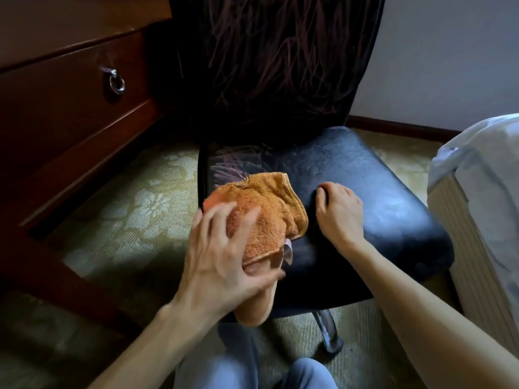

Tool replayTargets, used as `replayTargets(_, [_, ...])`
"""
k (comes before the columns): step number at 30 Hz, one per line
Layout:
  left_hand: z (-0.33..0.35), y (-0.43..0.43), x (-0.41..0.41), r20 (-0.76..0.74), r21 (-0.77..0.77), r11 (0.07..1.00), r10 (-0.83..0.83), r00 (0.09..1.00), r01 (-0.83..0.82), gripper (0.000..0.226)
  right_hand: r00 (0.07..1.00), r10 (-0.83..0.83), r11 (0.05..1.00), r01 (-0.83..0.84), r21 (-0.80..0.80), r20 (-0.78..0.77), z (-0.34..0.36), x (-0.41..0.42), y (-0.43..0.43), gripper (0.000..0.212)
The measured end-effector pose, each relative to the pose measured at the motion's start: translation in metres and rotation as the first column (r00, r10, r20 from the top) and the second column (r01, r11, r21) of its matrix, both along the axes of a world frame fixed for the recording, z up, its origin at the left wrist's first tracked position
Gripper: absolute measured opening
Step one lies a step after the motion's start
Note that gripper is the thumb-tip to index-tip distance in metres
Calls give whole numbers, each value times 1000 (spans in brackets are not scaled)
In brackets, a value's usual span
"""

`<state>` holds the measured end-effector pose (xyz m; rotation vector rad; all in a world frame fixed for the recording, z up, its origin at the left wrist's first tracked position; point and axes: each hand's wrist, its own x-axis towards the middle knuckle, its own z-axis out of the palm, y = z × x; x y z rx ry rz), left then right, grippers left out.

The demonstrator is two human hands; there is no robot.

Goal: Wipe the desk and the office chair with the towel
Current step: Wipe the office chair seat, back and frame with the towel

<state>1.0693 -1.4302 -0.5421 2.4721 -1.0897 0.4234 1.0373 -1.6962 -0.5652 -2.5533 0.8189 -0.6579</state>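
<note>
Two hands are at the office chair [379, 192]. Left hand [224, 248]: fingers spread and nearly straight, pressing flat on the towel [269, 209]; no closed grasp is visible (motion blur hides the thumb's exact contact). Right hand [337, 211]: released, fingers loosely bent, tips resting on the bare seat just beside the towel, holding nothing.

Towel location: front-left corner of the seat, with one fold hanging over the front edge. The desk [56, 108] stands to the left, apart from the chair.

Handling: the towel appears to be soft, light terry cloth, so it will probably bunch and fold rather than move as a flat sheet. Apply palm pressure over its middle. To reposition it, gather the loose hem on its right side. The seat looks smooth and slightly glossy, so the cloth should glide easily.

Judged step: wiping the seat. The backrest [275, 66] probably comes after.
</note>
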Motion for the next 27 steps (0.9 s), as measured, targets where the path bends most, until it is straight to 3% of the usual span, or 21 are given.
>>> replayTargets(3, [-12, -8, -10, 23, 120, 993, 11, 1000, -14, 97, 998, -8, 998, 5, -61, -54, 0, 11, 0, 23])
replayTargets(7, [7, -33, 39, 15, 23, 999, 28, 999, -28, 69, 994, -29, 993, 16, -117, -106, 7, 28, -5, 28])
replayTargets(13, [73, -75, 167, -60, -249, 924, 285, 957, -291, 85, 999, 13, 998, -11, -64, 36, -10, 27, -8, 32])
replayTargets(15, [93, -96, 194, -167, -117, 927, 334, 928, -355, 95, 999, 17, 996, -12, -92, 51, -13, 27, -7, 31])
replayTargets(16, [97, -106, 200, -189, 79, 934, 358, 915, -349, 97, 998, 17, 996, -12, -94, 54, -13, 28, -7, 31])
replayTargets(18, [90, -121, 196, -224, 468, 851, 374, 900, -238, 107, 998, 6, 996, -1, -89, 57, -14, 28, -7, 31])
replayTargets(19, [79, -124, 191, -233, 544, 819, 355, 905, -181, 111, 998, 3, 996, 2, -87, 57, -15, 28, -8, 31])
replayTargets(20, [66, -125, 186, -233, 533, 834, 310, 922, -146, 110, 998, 1, 997, 3, -82, 56, -15, 28, -8, 31])
replayTargets(23, [36, -119, 181, -271, 309, 946, 187, 944, -98, 98, 998, -1, 998, 5, -68, 57, -15, 27, -8, 33])
replayTargets(27, [29, -110, 173, -330, 269, 950, 244, 912, -158, 120, 999, 4, 998, -2, -59, 35, -12, 27, -7, 34])
